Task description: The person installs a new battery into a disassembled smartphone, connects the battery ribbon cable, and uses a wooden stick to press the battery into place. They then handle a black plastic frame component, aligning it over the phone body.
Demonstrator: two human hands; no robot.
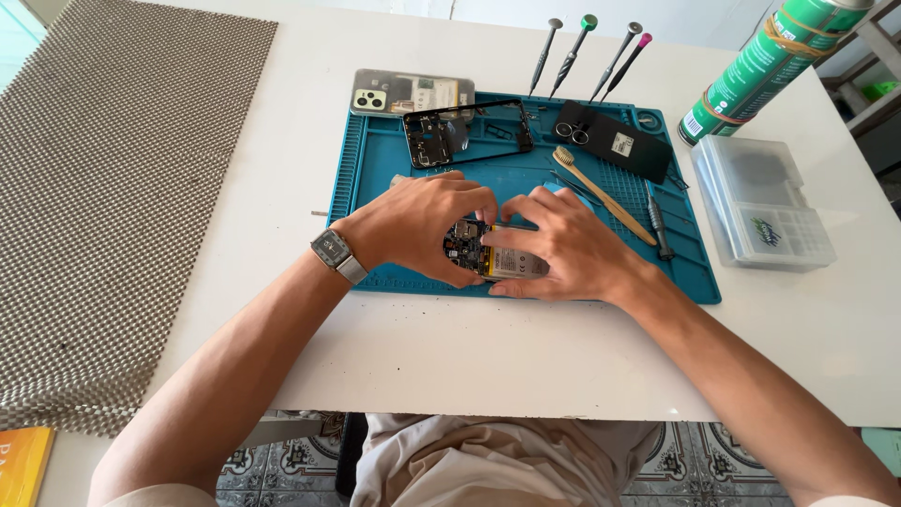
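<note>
White tabletop (488, 366) fills my view, patterned floor tiles showing below its near edge. Left lies a grey woven mat (113, 188); centred, a blue repair mat (375, 169) carries a black phone frame (466, 131) and a bamboo brush (601, 192). My left hand (418, 225) and right hand (563, 246) both clasp an opened phone (488, 252) at the mat's near edge.

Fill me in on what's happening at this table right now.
A person has both hands on an opened phone lying on a blue repair mat; its circuit board and battery are exposed. The left hand and right hand grip it from either side. Farther back on the mat lie a black phone frame, a black back cover and a wooden brush. Four screwdrivers lie beyond, a green spray can to the right.
</note>
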